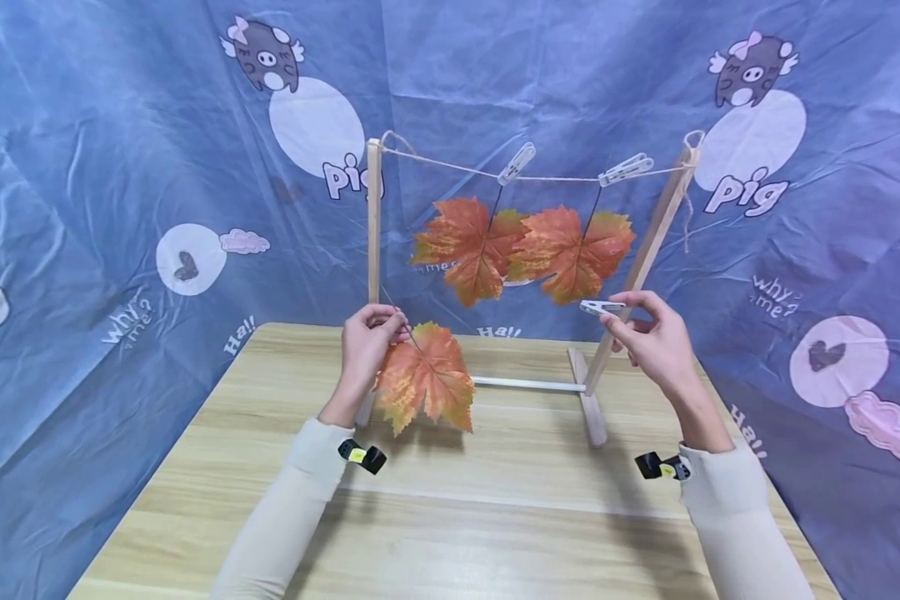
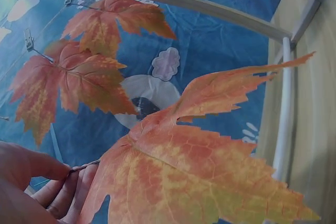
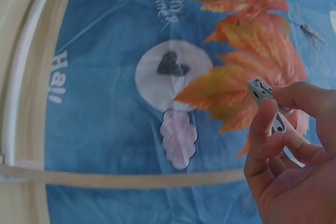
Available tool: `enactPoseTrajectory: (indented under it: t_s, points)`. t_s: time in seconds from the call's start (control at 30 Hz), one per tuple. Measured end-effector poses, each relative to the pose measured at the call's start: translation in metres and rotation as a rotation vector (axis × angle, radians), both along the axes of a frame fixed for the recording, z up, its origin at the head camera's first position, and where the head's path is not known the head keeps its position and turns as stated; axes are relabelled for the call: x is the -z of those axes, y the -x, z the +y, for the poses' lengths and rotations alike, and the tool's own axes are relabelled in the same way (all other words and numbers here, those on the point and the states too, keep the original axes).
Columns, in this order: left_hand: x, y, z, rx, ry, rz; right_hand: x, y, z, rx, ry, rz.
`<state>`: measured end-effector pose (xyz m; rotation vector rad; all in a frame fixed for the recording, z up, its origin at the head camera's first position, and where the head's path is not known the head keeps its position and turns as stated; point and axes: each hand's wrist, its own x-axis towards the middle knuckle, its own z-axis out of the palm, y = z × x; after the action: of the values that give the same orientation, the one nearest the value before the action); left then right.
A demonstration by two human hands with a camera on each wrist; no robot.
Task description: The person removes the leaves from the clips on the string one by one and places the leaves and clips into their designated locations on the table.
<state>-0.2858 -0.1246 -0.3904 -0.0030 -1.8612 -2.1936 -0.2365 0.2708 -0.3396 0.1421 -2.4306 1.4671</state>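
Observation:
My left hand pinches the thin dark stem of an orange artificial maple leaf, which hangs just above the table at the rack's left side. In the left wrist view the leaf spreads out from the fingertips. By the right post, my right hand holds a white clothespin between thumb and fingers. The same clothespin shows in the right wrist view. Two more maple leaves, a left one and a right one, hang by their stems from clothespins on the string.
The wooden rack has a left post, a leaning right post and a white lower bar. It stands on a wood-grain table. A blue printed cloth hangs behind and at both sides.

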Motion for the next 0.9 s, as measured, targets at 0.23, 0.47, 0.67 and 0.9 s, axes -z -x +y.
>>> enactPoseTrajectory:
  t_s: [0.23,0.47,0.67,0.9]
  points:
    - [0.013,-0.002,0.003,0.01,-0.029,-0.053,0.014,-0.007,0.018,0.025,-0.015,-0.024]
    - [0.022,-0.005,0.005,0.019,-0.043,-0.065,0.027,-0.012,0.035,0.046,0.011,-0.088]
    - [0.034,-0.007,0.006,0.017,-0.043,-0.111,0.041,-0.017,0.048,0.078,0.001,-0.096]
    - [0.051,-0.011,0.008,0.028,-0.091,-0.155,0.066,-0.019,0.065,0.134,-0.022,-0.088]
